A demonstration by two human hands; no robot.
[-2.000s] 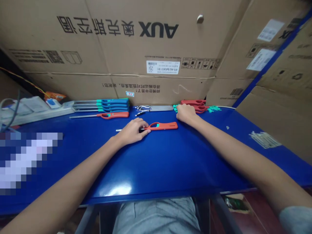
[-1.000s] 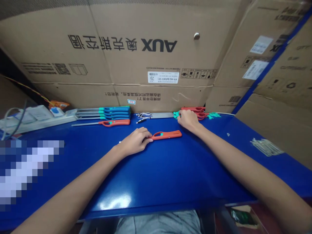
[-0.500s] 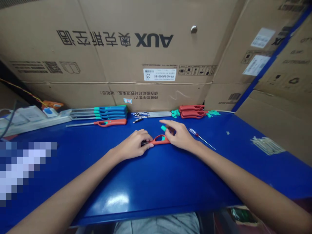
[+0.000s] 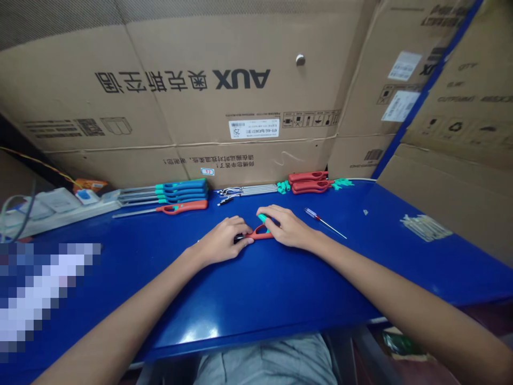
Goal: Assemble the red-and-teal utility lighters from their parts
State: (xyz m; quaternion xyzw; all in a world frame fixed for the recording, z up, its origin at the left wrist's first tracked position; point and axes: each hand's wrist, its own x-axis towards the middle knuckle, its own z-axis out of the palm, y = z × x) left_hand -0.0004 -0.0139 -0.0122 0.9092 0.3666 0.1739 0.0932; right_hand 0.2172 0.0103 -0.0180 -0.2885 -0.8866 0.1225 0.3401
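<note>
An orange-red lighter casing (image 4: pixel 262 235) lies across the blue table between my hands. My left hand (image 4: pixel 227 241) pinches its left end, where a dark and metallic part shows under the fingers. My right hand (image 4: pixel 285 227) is closed over the casing's right end and holds a small green piece (image 4: pixel 262 218) between thumb and fingers, just above the trigger opening. The rest of the casing is hidden under my right hand.
Blue lighters (image 4: pixel 185 191) and an orange one (image 4: pixel 185 207) lie back left, beside a power strip (image 4: pixel 64 214). Metal tubes (image 4: pixel 258 190), red casings (image 4: pixel 308 184) and green parts (image 4: pixel 342 183) line the back. A screwdriver (image 4: pixel 325 222) and pale strips (image 4: pixel 427 228) lie right.
The fingers of my right hand have curled down, and the green piece is now lower and closer to the casing's opening. My left hand keeps its grip. The camera view has shifted slightly.
</note>
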